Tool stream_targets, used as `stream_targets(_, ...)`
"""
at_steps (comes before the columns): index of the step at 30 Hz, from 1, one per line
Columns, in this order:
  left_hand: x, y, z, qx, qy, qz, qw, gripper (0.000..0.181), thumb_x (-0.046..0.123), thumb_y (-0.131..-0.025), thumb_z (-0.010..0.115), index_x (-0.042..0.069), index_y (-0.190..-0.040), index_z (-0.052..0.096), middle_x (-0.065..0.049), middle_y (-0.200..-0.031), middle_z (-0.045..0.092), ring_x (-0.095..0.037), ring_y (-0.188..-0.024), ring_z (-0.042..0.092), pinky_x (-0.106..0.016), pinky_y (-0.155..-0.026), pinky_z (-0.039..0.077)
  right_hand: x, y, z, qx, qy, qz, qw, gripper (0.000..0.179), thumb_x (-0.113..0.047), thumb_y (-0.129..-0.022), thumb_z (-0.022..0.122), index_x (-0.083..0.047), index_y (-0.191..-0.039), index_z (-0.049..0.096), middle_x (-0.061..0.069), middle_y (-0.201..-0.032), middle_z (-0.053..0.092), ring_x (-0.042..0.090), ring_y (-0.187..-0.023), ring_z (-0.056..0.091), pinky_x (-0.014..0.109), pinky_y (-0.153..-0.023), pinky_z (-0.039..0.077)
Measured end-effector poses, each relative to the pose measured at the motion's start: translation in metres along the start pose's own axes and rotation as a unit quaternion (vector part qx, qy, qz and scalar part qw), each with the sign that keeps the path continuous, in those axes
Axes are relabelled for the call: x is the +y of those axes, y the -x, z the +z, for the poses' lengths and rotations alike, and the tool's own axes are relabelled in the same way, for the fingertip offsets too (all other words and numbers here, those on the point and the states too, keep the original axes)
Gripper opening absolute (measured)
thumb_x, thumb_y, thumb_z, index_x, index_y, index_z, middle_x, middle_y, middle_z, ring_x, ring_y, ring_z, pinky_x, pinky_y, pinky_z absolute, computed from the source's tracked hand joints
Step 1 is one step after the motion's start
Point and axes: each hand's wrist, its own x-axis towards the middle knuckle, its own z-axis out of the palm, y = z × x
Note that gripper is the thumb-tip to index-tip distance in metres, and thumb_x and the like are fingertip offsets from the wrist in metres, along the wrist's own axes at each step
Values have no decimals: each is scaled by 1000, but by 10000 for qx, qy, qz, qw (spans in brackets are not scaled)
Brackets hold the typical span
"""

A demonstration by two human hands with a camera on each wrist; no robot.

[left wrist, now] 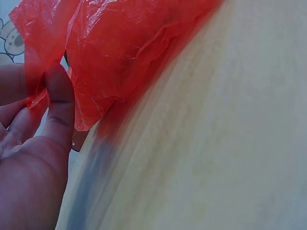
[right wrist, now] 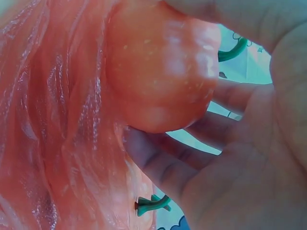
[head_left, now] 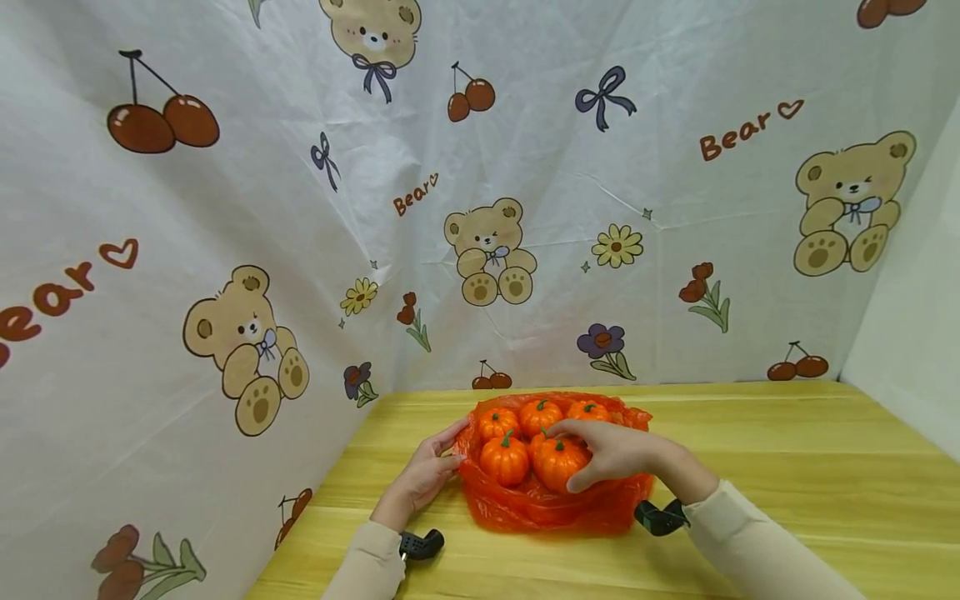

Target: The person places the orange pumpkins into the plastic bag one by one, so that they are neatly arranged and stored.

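A thin red plastic bag lies spread on the table, holding several small orange pumpkins with green stems. My left hand pinches the bag's left edge between thumb and fingers; in the left wrist view the film is gathered in that pinch. At the front right of the bag, my right hand curls its thumb and fingers round one pumpkin. The right wrist view shows this pumpkin between thumb and fingers, its stem toward the palm. Another pumpkin sits to its left.
The wooden table extends to both sides of the bag. A white cloth printed with bears and cherries hangs behind and on the left. Dark wrist devices, one by the left cuff and one by the right, stick out near the tabletop.
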Motion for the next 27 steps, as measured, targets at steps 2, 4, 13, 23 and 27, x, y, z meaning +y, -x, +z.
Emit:
stream_targets(2,0,0,0,21,-23,-3,10000,74,-11,-96,54,14,-163,33,-17,-170,25,-26,-141,46,-26,-96,56,0,-1,2,39,40,5,10000,76,-29,-79,86,-19,-146,52,1,-144,55,27,-127,52,57,-109,44)
stream_targets(4,0,1,0,37,-31,-17,10000,74,-11,-96,54,15,-162,34,-16,-170,25,-24,-141,47,-26,-97,56,0,-2,3,69,54,-23,10000,78,-28,-79,86,-20,-148,51,1,-145,55,28,-128,52,58,-110,44)
stream_targets(13,0,0,0,-31,5,35,10000,74,-9,-97,54,15,-163,32,-17,-170,24,-26,-142,46,-26,-96,56,1,-9,12,502,240,-283,9981,81,-25,-76,90,-20,-147,53,3,-145,57,32,-131,53,61,-110,44)
stream_targets(23,-1,1,0,-31,44,-1,10000,73,-10,-97,54,15,-163,32,-17,-170,24,-27,-142,46,-25,-95,56,0,-12,22,452,189,-305,9983,66,-22,-72,93,-23,-131,65,2,-131,64,25,-115,57,51,-99,50)
stream_targets(27,1,1,0,-35,49,19,10000,73,-9,-98,55,14,-163,32,-16,-171,23,-27,-144,44,-24,-95,56,0,-12,24,439,161,-229,9986,56,-23,-77,90,-21,-129,67,-3,-129,66,22,-110,58,48,-96,52)
